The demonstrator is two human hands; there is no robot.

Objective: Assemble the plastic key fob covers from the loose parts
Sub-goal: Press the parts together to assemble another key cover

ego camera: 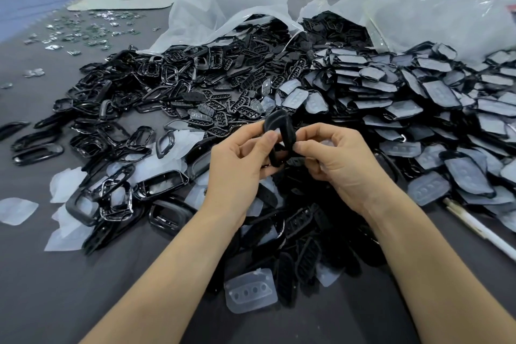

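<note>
While both hands pinch the frame (275,119) from either side, left hand (237,162) and right hand (337,156) sit close together above the pile (307,232), grip at fingertips only.

Risk: frame may slip or twist out and drop among look-alike parts. Forcing a skewed fit could snap a clip.

Left bag (223,8), open, spills black frames and button grids (245,105). Right bag (418,3) spills film-covered panels (441,95) onto the table (55,288).
</note>
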